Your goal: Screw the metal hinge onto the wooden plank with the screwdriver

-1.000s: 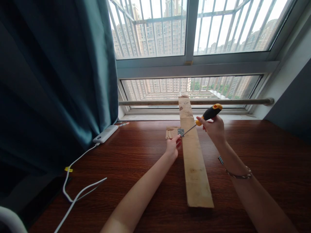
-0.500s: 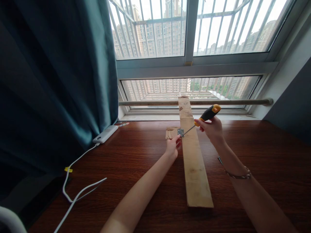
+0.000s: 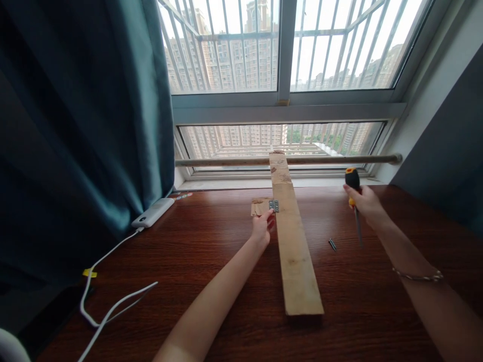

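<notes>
Left hand [image 3: 261, 228] half-curled, fingertips at metal hinge [image 3: 274, 205], mid-frame; grip unclear. Right hand [image 3: 370, 206] closed around screwdriver [image 3: 352, 180], centre right, blade downward.

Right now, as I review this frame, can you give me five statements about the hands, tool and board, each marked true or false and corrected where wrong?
1. The right hand holds a black-and-yellow-handled screwdriver. True.
2. The left hand is at a small grey metal hinge. True.
3. The screwdriver's tip touches the hinge. False: it is well apart, off to the right, pointing down.
4. The hinge overlaps the left edge of a long, flat, pale wooden board. True.
5. The board lies right of the screwdriver. False: it lies to its left.
</notes>
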Tool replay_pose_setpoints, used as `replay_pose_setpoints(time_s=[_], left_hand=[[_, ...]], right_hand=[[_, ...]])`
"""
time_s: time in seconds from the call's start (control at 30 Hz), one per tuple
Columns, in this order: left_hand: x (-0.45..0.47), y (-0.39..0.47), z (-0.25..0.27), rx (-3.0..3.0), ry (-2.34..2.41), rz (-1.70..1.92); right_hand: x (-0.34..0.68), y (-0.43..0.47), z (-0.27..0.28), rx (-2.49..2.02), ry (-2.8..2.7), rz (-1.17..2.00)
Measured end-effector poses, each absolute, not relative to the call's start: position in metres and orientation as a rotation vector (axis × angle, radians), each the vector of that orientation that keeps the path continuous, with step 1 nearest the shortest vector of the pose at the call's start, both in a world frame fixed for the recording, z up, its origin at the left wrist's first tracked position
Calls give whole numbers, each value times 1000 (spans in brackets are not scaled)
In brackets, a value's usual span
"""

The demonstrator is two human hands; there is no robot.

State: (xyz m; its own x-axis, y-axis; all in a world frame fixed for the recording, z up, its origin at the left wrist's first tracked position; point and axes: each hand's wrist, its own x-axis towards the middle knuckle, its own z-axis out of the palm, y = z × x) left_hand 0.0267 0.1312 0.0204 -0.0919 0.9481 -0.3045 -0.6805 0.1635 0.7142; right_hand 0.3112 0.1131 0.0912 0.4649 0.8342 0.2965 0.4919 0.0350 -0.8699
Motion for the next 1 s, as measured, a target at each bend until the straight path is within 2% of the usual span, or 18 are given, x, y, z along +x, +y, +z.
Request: replay_pose_setpoints(time_s=[0.1,0.3,0.5,1.0], left_hand=[[27,131,21,399,902,1407],[27,132,21,387,925,1414],[26,132,20,391,930,1416],[26,131,22,385,924,1415]], right_hand=[[340,106,50,-1992,-1369,248],[359,85,3,-2341,-1674,68],[358,77,-5,-2483,-1695,42],[356,71,-1,-2492,-1644,4]])
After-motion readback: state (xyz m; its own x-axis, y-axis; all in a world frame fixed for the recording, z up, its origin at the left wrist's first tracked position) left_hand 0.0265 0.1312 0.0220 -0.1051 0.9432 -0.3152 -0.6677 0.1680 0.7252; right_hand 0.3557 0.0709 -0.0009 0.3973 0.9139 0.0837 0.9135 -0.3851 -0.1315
